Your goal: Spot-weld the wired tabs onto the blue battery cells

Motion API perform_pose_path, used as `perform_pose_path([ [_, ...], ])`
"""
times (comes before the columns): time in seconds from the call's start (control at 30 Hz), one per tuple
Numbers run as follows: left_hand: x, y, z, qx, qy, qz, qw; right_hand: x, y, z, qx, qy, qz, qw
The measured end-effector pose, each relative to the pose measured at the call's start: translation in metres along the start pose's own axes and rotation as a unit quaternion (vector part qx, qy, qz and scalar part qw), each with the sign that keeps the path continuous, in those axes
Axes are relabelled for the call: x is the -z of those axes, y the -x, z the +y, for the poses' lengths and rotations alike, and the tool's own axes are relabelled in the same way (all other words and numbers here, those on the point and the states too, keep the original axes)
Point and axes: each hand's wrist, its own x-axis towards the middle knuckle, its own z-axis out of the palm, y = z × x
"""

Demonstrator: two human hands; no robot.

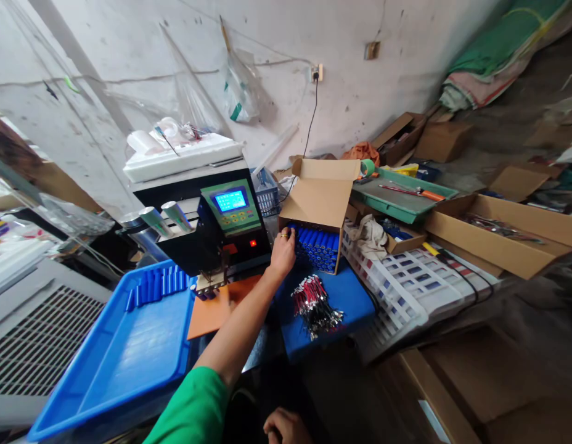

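Note:
My left hand, a ring on one finger, reaches to the left side of an open cardboard box. Its bent fingers close on a blue battery cell at the top of the stack, partly hidden by the hand. Many more blue battery cells lie stacked in the box, ends facing me. Just in front, a bundle of red and black wires rests on a blue surface. Low at the picture's bottom edge is my right hand, fingers curled and partly cut off; whatever it may hold is hidden.
Left of my arm, a blue tray has a row of blue cells along its back. Behind stands a black machine with a lit screen, beside an orange board. White crates and a green tray stand right.

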Motion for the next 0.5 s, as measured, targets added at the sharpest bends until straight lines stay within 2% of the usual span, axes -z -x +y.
perform_pose_path([
  [0.13, 0.002, -0.001, 0.014, 0.055, -0.026, 0.004, 0.998, 0.002, -0.002, -0.001, -0.008, 0.006, 0.021, 1.000],
  [0.27, 0.010, -0.002, 0.022, 0.073, -0.021, 0.004, 0.997, 0.000, -0.002, 0.001, -0.009, 0.016, 0.020, 1.000],
  [0.4, 0.028, 0.006, 0.024, 0.057, 0.031, 0.016, 0.998, 0.005, -0.005, 0.001, -0.024, 0.022, 0.033, 0.999],
  [0.5, 0.050, 0.027, 0.028, 0.027, 0.076, 0.044, 0.996, 0.013, -0.008, -0.005, -0.044, 0.033, 0.032, 0.998],
])
